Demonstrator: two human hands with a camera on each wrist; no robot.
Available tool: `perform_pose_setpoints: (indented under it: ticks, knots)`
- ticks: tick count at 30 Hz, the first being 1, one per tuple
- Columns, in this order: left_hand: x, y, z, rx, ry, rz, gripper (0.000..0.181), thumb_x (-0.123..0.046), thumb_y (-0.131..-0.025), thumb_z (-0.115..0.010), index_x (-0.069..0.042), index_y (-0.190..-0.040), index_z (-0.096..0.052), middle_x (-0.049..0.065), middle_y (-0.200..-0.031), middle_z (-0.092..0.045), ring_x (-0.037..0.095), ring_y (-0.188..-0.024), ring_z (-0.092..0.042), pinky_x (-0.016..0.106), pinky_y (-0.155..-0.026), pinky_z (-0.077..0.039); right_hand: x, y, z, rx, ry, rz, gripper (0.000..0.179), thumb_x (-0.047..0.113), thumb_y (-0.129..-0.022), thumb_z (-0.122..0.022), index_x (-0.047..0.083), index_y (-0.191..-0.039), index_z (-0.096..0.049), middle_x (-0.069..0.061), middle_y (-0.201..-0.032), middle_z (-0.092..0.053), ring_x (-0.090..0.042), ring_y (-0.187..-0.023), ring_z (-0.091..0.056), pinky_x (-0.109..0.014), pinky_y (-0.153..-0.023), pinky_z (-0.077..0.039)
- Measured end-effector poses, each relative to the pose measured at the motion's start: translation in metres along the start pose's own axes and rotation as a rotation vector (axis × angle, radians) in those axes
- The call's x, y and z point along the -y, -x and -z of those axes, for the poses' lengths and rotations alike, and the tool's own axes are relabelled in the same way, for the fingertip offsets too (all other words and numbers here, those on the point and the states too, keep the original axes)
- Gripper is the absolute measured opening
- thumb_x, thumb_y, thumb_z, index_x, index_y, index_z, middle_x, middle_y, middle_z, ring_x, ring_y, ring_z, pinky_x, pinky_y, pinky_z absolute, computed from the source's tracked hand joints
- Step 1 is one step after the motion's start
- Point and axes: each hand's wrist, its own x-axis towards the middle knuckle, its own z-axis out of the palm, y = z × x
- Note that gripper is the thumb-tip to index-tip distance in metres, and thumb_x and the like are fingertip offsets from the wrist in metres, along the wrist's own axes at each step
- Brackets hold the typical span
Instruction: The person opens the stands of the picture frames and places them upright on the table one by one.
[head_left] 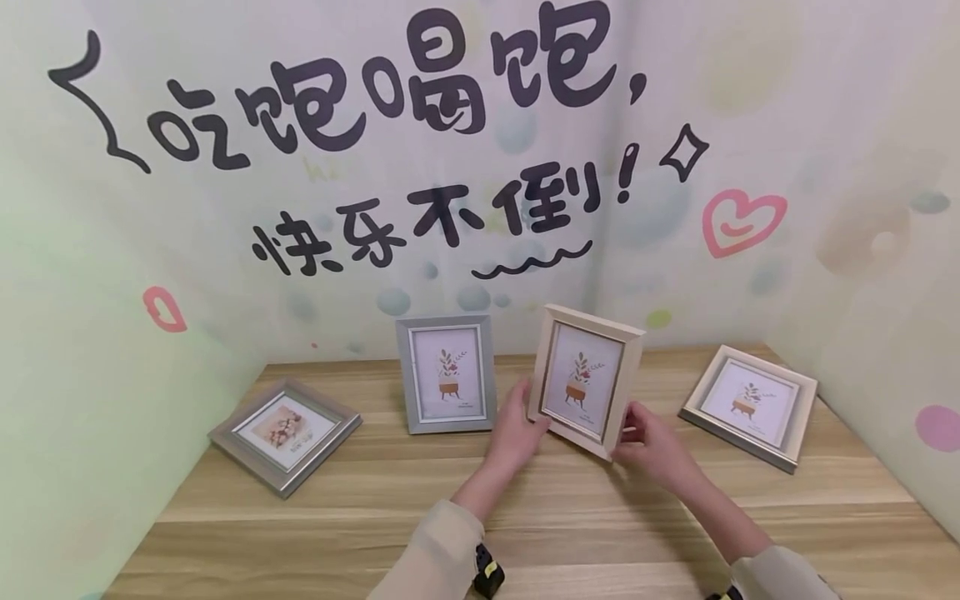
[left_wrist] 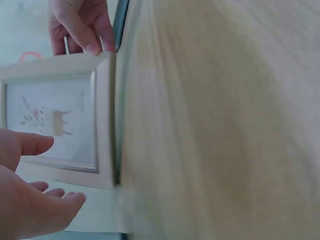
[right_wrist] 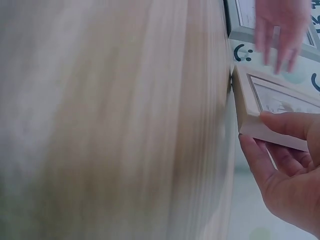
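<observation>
A cream picture frame (head_left: 546, 350) with a print of a potted plant stands tilted on the wooden table, near the back wall. My right hand (head_left: 656, 446) pinches its lower right corner, thumb on the front and fingers behind, as the right wrist view shows. At its lower left side is my left hand (head_left: 516, 433); in the left wrist view the thumb and fingers of this left hand (left_wrist: 35, 200) are spread at the frame's edge, not closed round it. Its fingers look straight and blurred in the right wrist view.
A grey-blue picture frame (head_left: 408, 379) stands upright just left of the cream one. On the left a brownish frame (head_left: 285, 486) lies flat, and a pale gold frame (head_left: 705, 379) lies on the right. A printed cloth wall (head_left: 480, 283) closes off the back of the wooden table (head_left: 360, 517).
</observation>
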Motion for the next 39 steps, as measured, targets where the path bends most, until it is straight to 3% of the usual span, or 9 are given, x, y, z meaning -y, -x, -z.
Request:
perform_pose_setpoints:
  ticks: [8,14,23,31,39]
  knots:
    - [-0.039,0.004,0.012,-0.040,-0.138,-0.289,0.075,-0.009,-0.088,-0.070,-0.011,-0.154,-0.034,0.004,-0.164,-0.029,0.030,-0.150,-0.032,0.050,-0.122,-0.030,0.004,0.002,-0.005,0.011,0.037,-0.004,0.061,-0.011,-0.073,-0.075,-0.015,-0.127,-0.046,-0.032,-0.108,-0.064,-0.039,-0.095,-0.069,-0.043,-0.081,-0.061]
    - [-0.056,0.006,0.015,-0.047,-0.283,-0.454,0.076,-0.018,-0.088,-0.074,-0.009,-0.153,-0.037,0.005,-0.164,-0.030,0.028,-0.149,-0.033,0.045,-0.121,-0.034,0.010,0.003,-0.010,0.034,0.036,0.011,0.065,-0.010,-0.072,-0.077,-0.015,-0.128,-0.045,-0.032,-0.107,-0.064,-0.038,-0.093,-0.070,-0.043,-0.079,-0.062]
    - [-0.061,0.006,0.013,-0.017,-0.378,-0.516,0.077,-0.025,-0.088,-0.075,-0.010,-0.153,-0.035,0.005,-0.165,-0.028,0.024,-0.151,-0.030,0.041,-0.121,-0.034,0.018,0.006,-0.019,0.037,0.055,-0.013,0.064,-0.009,-0.073,-0.078,-0.014,-0.128,-0.046,-0.029,-0.106,-0.065,-0.035,-0.091,-0.070,-0.039,-0.076,-0.062]
    - [-0.065,0.007,0.010,-0.008,-0.475,-0.586,0.081,-0.035,-0.088,-0.075,-0.013,-0.154,-0.034,0.005,-0.165,-0.028,0.026,-0.150,-0.032,0.041,-0.121,-0.034,0.029,0.009,-0.027,0.019,0.130,-0.016,0.066,-0.008,-0.073,-0.079,-0.013,-0.131,-0.046,-0.028,-0.109,-0.067,-0.034,-0.092,-0.070,-0.043,-0.080,-0.061]
    - [-0.063,0.005,0.011,-0.023,-0.621,-0.609,0.088,-0.047,-0.086,-0.074,-0.014,-0.155,-0.031,0.004,-0.166,-0.025,0.023,-0.153,-0.026,0.036,-0.124,-0.028,0.038,0.010,-0.039,-0.004,0.191,0.011,0.053,-0.008,-0.072,-0.079,-0.010,-0.117,-0.052,-0.021,-0.100,-0.070,-0.029,-0.087,-0.070,-0.035,-0.073,-0.060]
